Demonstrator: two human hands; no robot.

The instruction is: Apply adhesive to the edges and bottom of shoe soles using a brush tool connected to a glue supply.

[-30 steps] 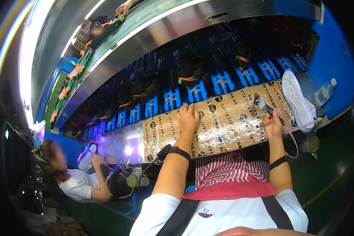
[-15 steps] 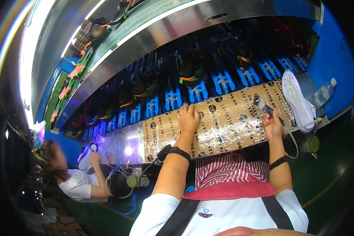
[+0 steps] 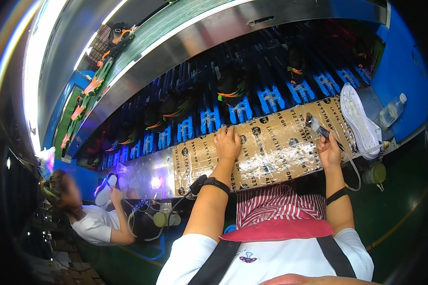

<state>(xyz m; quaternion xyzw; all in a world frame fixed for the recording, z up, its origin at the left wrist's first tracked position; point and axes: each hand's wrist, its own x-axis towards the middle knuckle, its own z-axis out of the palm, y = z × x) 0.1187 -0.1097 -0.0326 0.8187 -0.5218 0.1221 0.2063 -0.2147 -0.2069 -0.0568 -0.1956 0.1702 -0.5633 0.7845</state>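
Note:
My left hand (image 3: 227, 143) rests palm down near the far edge of the brown printed cardboard (image 3: 271, 147), its fingers spread and nothing in them. To the right, my right hand (image 3: 329, 151) is closed round the dark handle of a brush (image 3: 320, 128). Its bristle end points to the far left, just over the cardboard, and a thin pale hose (image 3: 355, 168) runs from near that hand off the table's front edge. Right of the brush lies a long white shoe sole (image 3: 355, 116) with a pale, mottled inner surface.
Beyond the cardboard, blue racks (image 3: 271, 99) carry dark shoe uppers with orange trim (image 3: 232, 92). A conveyor belt (image 3: 185, 21) runs above. A clear bottle (image 3: 392, 111) stands at right, a lidded jar (image 3: 375, 175) below. At left, a co-worker's hand (image 3: 115, 194) holds a brush at a shoe sole (image 3: 101, 192).
Both my hands and the brush have stayed in place. The co-worker's hand and brush have shifted slightly. A dark shoe piece on the upper belt is gone from its earlier spot.

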